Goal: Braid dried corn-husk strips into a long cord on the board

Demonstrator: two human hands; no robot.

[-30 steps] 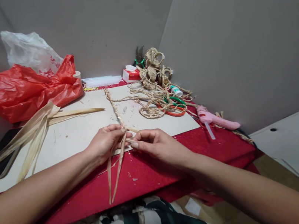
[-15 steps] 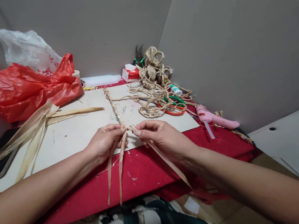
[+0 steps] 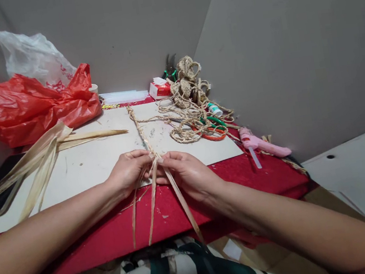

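Observation:
A braided straw cord [image 3: 140, 132] runs from the back of the white board [image 3: 95, 161] down to both hands near the board's front edge. My left hand [image 3: 131, 169] pinches the braid's lower end from the left. Close beside it on the right, my right hand [image 3: 184, 169] is closed on the strands where they leave the braid. Three loose straw strips [image 3: 182, 201] hang from the fingers toward me over the red cloth [image 3: 115, 238]. The exact grip of the inner fingertips is partly hidden.
Dry husk leaves [image 3: 47, 159] and a red plastic bag [image 3: 37, 108] lie at left. Coiled straw cord [image 3: 184, 130], orange-handled scissors [image 3: 215, 136], a tissue box [image 3: 159, 88] and a pink glue gun [image 3: 264, 143] are at right.
My right hand has moved left, closer to my left hand. The right strip has swung from a wide slant to a steeper hang nearer the middle.

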